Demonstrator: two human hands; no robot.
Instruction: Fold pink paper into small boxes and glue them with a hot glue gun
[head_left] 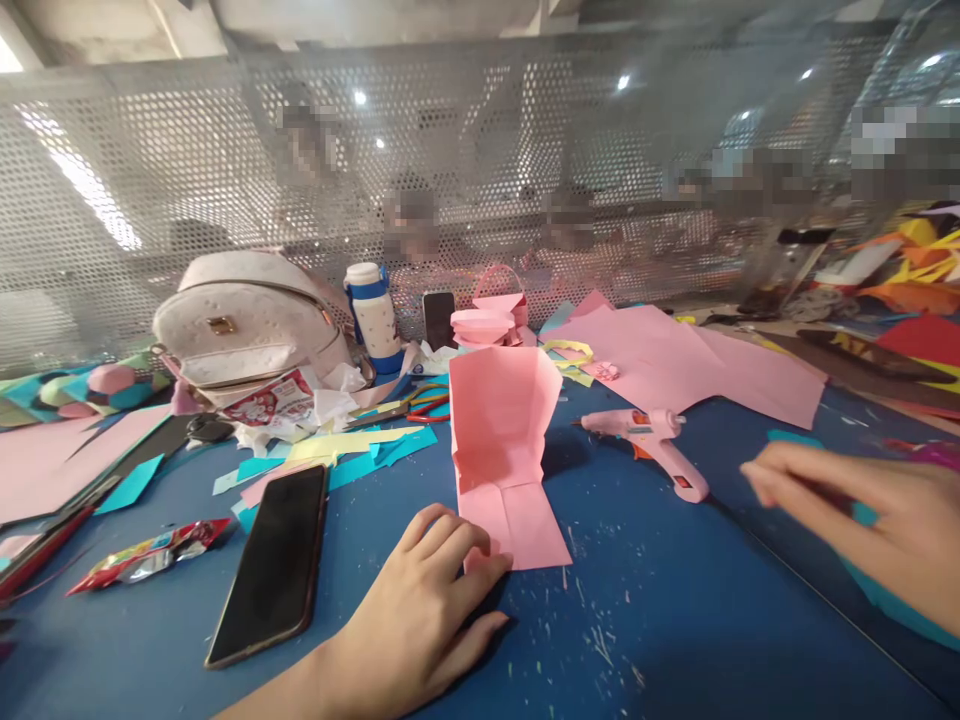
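Observation:
A folded piece of pink paper (pixel 499 420) stands in the middle of the blue table, its back part upright and its lower flap lying flat. My left hand (pixel 431 600) rests at the left front of that flap, its index fingertip touching the paper and its thumb apart on the table. Right of the paper lies a pink glue gun (pixel 645 432), nozzle to the left. Farther right, my right hand (pixel 862 510) is raised a little, thumb and fingertips brought together in a pinch; whatever is between them is too small to make out. Blue paper (pixel 900 605) shows beneath it.
A dark phone (pixel 270 565) and a red snack wrapper (pixel 154 553) lie at left. Behind are paper scraps (pixel 337 450), a white backpack (pixel 247 320), a bottle (pixel 373 315), a small pink paper basket (pixel 491 318) and large pink sheets (pixel 675 360). A cord (pixel 802 575) crosses the right side.

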